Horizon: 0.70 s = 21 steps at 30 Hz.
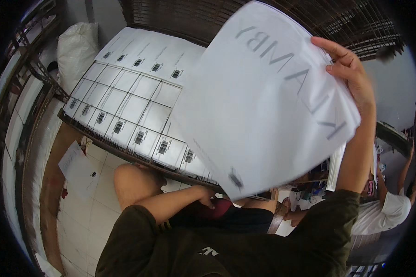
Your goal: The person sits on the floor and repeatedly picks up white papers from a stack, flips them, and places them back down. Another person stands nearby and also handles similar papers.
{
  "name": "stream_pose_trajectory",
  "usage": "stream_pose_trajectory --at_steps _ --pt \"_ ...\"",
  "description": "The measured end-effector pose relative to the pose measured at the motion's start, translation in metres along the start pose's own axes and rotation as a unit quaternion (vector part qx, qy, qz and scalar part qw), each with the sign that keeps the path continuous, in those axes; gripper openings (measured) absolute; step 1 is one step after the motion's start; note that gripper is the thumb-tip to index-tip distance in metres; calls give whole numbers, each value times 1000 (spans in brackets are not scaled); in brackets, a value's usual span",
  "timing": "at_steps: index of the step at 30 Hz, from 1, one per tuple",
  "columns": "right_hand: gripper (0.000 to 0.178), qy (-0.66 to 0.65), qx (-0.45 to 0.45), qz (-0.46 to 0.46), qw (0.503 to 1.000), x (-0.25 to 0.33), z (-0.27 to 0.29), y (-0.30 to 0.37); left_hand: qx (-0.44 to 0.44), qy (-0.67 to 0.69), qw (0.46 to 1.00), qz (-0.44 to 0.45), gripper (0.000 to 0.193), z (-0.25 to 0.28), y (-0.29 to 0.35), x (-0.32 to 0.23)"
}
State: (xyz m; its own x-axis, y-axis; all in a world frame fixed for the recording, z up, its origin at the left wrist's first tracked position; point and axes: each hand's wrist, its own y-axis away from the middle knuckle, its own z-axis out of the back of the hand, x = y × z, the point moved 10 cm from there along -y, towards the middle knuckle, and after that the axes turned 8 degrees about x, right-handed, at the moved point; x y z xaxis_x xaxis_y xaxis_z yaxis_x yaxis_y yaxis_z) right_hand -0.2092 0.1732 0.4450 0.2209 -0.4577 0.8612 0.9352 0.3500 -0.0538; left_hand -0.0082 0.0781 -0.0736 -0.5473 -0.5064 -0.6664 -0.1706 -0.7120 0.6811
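My right hand (349, 69) is raised at the upper right and pinches the edge of a large, thin white printed sheet (249, 101). Pale grey lettering shows mirrored through the sheet, and a dark barcode-like patch sits near its lowest corner. The sheet hangs slanted over the right part of a table. My left hand (205, 196) is low in front of my body, beside something dark red (212, 208) at my lap; its fingers are partly hidden. Rows of white sheets with barcodes (138, 99) cover the table, with a thin dark grid over their nearer part.
A white sack (77, 53) stands behind the table's left end. One loose printed sheet (80, 168) lies on the tiled floor at the left. Metal shelving (30, 60) runs along the left side. Another person in a white shirt (383, 214) is at the right.
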Motion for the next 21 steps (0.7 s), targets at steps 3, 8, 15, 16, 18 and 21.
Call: stream_pose_trajectory --at_steps 3,8,15,16,18,21 --pt "67 -40 -44 31 998 -72 43 -7 -25 -29 999 3 79 0 -1 3" --pt "71 -108 -186 -35 976 -260 73 9 -1 -33 999 -3 84 -3 -14 6" --pt "71 -236 -279 -121 923 -477 50 10 -7 -29 999 -15 79 3 -4 -3" --pt "70 -236 -285 -135 919 -489 46 9 -8 -39 999 -31 80 5 0 -7" --pt "69 -263 -302 -147 905 -498 34 4 -11 -32 999 -37 79 8 3 -9" --pt "70 -245 -281 -167 913 -504 26 -7 3 -1 1000 -17 76 7 2 -8"
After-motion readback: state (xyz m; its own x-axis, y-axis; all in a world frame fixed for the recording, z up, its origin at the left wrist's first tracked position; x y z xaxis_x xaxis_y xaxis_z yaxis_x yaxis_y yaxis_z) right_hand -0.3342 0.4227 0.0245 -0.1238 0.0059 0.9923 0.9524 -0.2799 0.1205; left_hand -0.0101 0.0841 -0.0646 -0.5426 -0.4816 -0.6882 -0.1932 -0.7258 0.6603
